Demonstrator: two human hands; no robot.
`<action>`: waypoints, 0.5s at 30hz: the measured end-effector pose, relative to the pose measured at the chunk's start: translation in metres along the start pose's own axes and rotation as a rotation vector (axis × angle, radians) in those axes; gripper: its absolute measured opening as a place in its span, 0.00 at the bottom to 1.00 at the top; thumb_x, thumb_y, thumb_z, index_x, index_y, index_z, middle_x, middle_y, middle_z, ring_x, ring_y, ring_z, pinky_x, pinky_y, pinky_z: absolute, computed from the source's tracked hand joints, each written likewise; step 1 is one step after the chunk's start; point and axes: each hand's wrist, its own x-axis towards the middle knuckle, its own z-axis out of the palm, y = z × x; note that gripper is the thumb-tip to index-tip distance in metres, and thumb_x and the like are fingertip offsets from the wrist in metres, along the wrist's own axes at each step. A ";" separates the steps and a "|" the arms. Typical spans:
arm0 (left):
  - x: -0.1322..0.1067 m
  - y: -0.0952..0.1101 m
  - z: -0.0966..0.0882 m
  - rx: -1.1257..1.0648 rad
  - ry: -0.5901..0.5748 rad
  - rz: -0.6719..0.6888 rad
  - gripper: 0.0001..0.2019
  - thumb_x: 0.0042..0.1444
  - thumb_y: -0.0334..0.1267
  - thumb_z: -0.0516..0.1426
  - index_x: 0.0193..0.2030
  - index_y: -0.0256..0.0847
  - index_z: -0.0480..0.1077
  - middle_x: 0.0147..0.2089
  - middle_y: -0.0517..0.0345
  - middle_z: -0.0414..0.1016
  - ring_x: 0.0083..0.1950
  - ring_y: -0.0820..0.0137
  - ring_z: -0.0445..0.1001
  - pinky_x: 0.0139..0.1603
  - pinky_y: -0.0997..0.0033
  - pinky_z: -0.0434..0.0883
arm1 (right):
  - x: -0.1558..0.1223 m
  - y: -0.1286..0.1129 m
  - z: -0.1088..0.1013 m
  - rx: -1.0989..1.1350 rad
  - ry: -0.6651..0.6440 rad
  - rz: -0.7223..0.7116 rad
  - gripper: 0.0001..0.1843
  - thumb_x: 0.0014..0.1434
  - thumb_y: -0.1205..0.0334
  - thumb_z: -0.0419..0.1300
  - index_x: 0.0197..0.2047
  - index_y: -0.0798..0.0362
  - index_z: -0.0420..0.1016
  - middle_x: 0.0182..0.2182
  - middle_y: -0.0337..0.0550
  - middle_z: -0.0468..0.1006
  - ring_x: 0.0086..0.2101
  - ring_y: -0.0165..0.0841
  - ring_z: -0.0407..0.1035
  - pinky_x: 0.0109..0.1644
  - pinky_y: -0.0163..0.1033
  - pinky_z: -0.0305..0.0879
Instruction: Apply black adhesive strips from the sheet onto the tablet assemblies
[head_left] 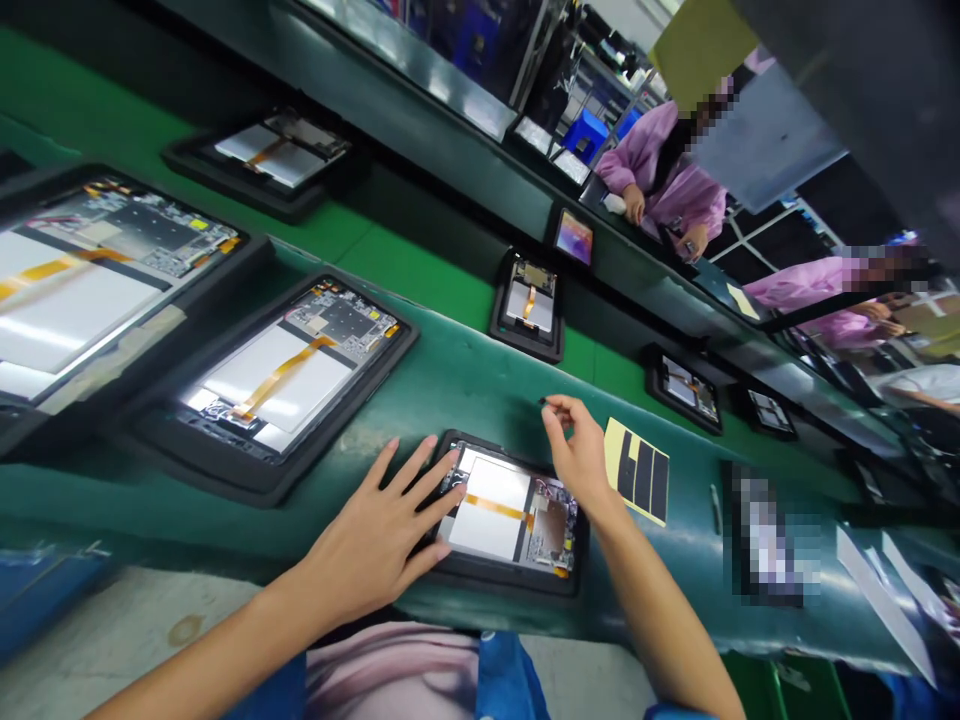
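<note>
One tablet [499, 512], left hand [379, 540] splayed over edge, right [581, 452] pinching scrap [542, 401] over bench [450, 370] beyond

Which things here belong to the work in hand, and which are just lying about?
In the work, as it looks:
opened tablet, left hand over its edge
small dark piece in the grip of the right hand
probably the yellow sheet with black strips

Apparently lying about:
slim rod
white sheets

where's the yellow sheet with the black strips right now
In the head view, the yellow sheet lies right of centre on the green bench, just right of the right hand and the opened tablet.
</note>
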 end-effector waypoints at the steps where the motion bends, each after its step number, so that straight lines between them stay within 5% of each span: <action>1: -0.001 0.002 -0.001 0.003 0.018 0.028 0.26 0.65 0.60 0.57 0.65 0.51 0.72 0.74 0.53 0.66 0.76 0.49 0.58 0.76 0.42 0.45 | 0.015 0.011 0.001 -0.034 0.000 -0.010 0.11 0.70 0.56 0.57 0.52 0.50 0.73 0.41 0.44 0.80 0.37 0.36 0.73 0.46 0.42 0.70; 7: -0.022 0.018 0.005 0.052 0.103 0.189 0.15 0.70 0.51 0.54 0.45 0.46 0.79 0.48 0.58 0.82 0.52 0.63 0.74 0.66 0.56 0.58 | 0.101 0.052 0.011 -0.335 -0.124 -0.046 0.25 0.65 0.65 0.61 0.64 0.53 0.69 0.52 0.53 0.81 0.52 0.48 0.70 0.58 0.54 0.67; 15: -0.037 0.016 0.022 0.008 0.165 0.155 0.18 0.70 0.36 0.49 0.40 0.53 0.80 0.37 0.64 0.83 0.42 0.63 0.76 0.61 0.55 0.62 | 0.125 0.063 0.000 -0.323 -0.142 -0.115 0.26 0.66 0.67 0.61 0.66 0.56 0.68 0.47 0.51 0.81 0.49 0.44 0.70 0.59 0.49 0.65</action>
